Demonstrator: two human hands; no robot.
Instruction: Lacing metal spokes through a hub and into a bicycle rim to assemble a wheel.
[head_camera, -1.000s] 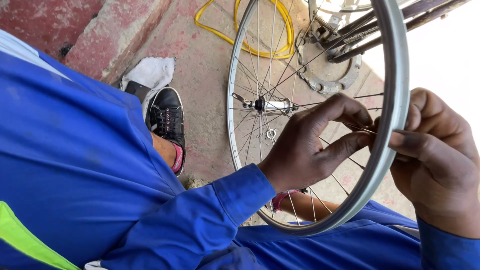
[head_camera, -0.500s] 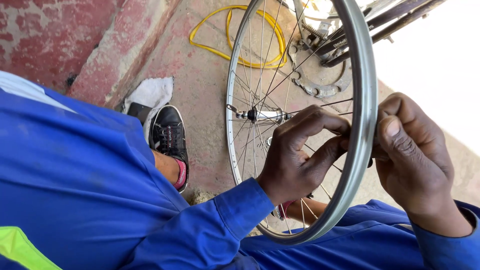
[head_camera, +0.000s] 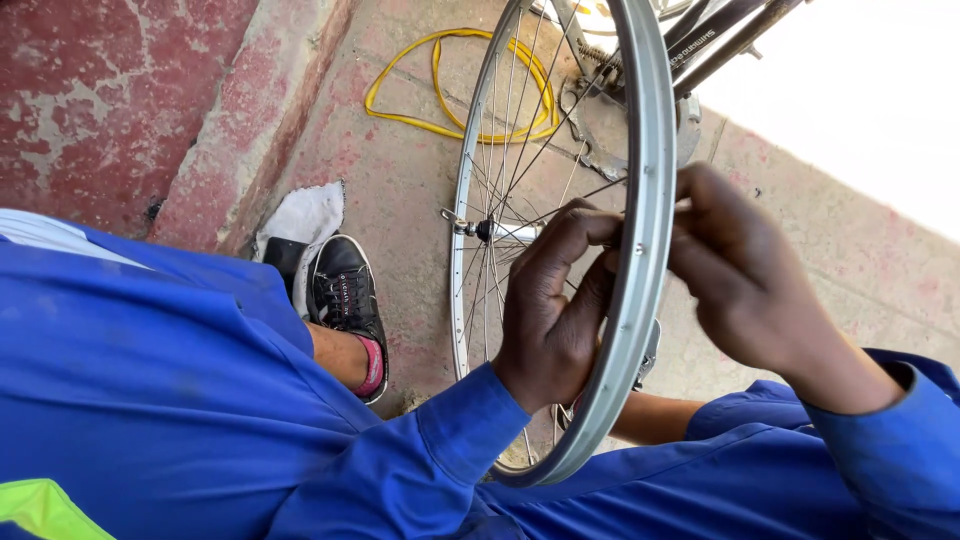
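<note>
— Where was the wheel (head_camera: 640, 300) held?
— Upright over the floor (head_camera: 420, 180), between both hands.
— And the fingers?
— The left hand (head_camera: 555, 310) was pinched on a spoke (head_camera: 600, 190); the right hand (head_camera: 745, 280) was clenched at the rim.

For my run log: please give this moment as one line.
left hand: inside rim, at spokes | right hand: outside rim | wheel upright

Shiny metal rim (head_camera: 648, 250), thin steel-looking spokes (head_camera: 500, 200), rough concrete floor (head_camera: 400, 180)

Both hands (head_camera: 650, 290) on bicycle wheel rim (head_camera: 640, 330)
</note>
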